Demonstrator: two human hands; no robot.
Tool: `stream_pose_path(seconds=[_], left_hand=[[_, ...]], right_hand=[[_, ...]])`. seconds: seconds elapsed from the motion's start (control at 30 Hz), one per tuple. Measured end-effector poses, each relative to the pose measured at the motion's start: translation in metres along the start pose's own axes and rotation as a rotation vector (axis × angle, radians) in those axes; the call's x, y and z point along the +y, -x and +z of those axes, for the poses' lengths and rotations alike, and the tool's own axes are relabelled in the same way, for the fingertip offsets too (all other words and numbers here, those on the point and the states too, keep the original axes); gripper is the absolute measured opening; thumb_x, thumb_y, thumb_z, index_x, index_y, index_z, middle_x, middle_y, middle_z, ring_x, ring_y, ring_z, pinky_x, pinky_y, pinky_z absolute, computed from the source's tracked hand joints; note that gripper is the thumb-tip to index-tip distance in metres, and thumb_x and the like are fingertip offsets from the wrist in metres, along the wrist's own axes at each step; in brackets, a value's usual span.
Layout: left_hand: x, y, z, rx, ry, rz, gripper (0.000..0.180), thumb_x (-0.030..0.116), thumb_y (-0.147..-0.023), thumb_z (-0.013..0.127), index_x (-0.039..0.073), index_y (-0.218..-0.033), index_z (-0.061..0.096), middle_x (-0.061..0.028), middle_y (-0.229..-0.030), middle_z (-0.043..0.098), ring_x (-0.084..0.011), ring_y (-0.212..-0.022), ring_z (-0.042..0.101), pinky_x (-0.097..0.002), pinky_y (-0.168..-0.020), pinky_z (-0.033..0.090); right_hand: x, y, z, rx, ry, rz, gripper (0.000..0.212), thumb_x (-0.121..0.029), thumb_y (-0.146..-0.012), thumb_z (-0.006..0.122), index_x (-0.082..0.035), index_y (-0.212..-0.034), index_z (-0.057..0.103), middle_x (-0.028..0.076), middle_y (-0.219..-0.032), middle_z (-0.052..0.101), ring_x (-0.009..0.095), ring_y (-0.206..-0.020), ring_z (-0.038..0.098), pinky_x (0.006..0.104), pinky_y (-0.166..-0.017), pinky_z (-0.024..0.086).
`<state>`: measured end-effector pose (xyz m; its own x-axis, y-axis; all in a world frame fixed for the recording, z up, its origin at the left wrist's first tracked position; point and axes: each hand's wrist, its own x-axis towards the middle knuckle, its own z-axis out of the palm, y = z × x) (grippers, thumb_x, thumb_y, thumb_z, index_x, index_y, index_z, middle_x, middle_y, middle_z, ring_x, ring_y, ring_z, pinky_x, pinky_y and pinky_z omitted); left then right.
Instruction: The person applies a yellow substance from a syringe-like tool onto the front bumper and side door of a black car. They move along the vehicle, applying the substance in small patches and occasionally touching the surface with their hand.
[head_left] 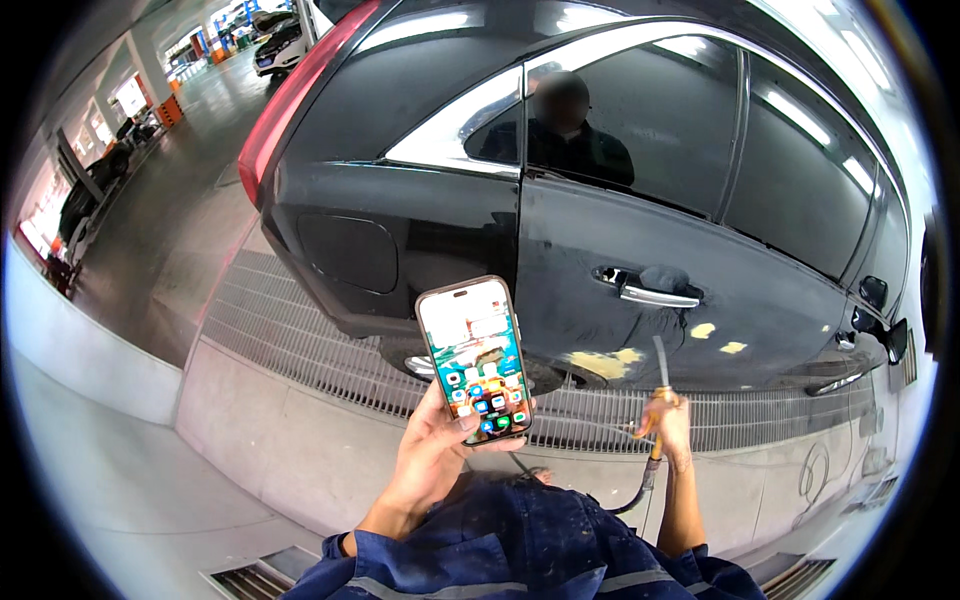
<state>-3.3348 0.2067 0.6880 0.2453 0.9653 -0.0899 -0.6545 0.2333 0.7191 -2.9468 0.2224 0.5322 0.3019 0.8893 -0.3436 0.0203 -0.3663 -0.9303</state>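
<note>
My left hand (430, 440) is closed around a smartphone (478, 350). The phone is upright, its lit screen full of app icons and the thumb over its lower edge. Lower right, my right hand (674, 428) grips a hose with a yellow fitting (655, 405) and a pale, narrow tip pointing up toward the car. The dark hose end (632, 500) curves down beside my blue work jacket (500, 550). Beyond both hands stands a dark car (450, 225). Its rear door (570, 240) has dull grey areas and yellowish filler patches (605, 362) below the chrome handle (655, 292).
A metal floor grating (290, 310) runs under the car's near side, with a pale floor strip (260, 400) before it. Thin looped line (815, 470) lies on the floor at right. A low white wall (90, 335) is at left; other vehicles stand farther off.
</note>
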Motion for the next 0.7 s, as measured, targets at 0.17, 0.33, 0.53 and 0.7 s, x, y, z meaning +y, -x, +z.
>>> stream_pose_path(seconds=[0.17, 0.33, 0.53, 0.7], left_hand=[[0.001, 0.002, 0.002, -0.004, -0.062, 0.003, 0.066, 0.006, -0.1, 0.064, 0.003, -0.159, 0.034, -0.0269, -0.148, 0.056, -0.0533, -0.129, 0.061, -0.0605, -0.093, 0.065], [0.006, 0.004, -0.006, -0.12, 0.032, -0.017, 0.085, -0.015, -0.087, 0.052, 0.005, -0.165, 0.026, -0.026, -0.155, 0.05, -0.0484, -0.14, 0.054, -0.0612, -0.108, 0.056], [0.007, 0.009, -0.008, -0.066, 0.019, -0.05, 0.089, -0.017, -0.084, 0.049, 0.006, -0.166, 0.023, -0.0262, -0.158, 0.047, -0.0511, -0.141, 0.053, -0.064, -0.109, 0.054], [0.007, 0.007, -0.014, -0.121, 0.089, -0.063, 0.1, -0.013, -0.075, 0.054, 0.007, -0.167, 0.021, -0.0277, -0.16, 0.043, -0.0542, -0.144, 0.047, -0.0684, -0.112, 0.049]], right_hand=[[-0.005, -0.002, 0.007, -0.042, -0.016, 0.012, 0.017, -0.005, -0.087, 0.055, 0.003, -0.073, 0.062, 0.011, -0.059, 0.06, 0.021, -0.046, 0.06, 0.036, -0.045, 0.053], [-0.005, -0.006, 0.015, -0.048, -0.008, 0.006, 0.015, -0.005, -0.085, 0.056, 0.002, -0.073, 0.061, 0.011, -0.058, 0.059, 0.021, -0.046, 0.059, 0.036, -0.046, 0.053], [-0.005, -0.002, 0.014, -0.017, -0.061, 0.0, 0.012, -0.005, -0.084, 0.056, 0.002, -0.077, 0.062, 0.011, -0.058, 0.06, 0.021, -0.045, 0.06, 0.0365, -0.047, 0.055], [0.001, -0.004, 0.021, -0.101, 0.0, 0.034, 0.012, -0.004, -0.085, 0.056, 0.003, -0.076, 0.061, 0.011, -0.059, 0.06, 0.021, -0.047, 0.061, 0.0361, -0.047, 0.055]])
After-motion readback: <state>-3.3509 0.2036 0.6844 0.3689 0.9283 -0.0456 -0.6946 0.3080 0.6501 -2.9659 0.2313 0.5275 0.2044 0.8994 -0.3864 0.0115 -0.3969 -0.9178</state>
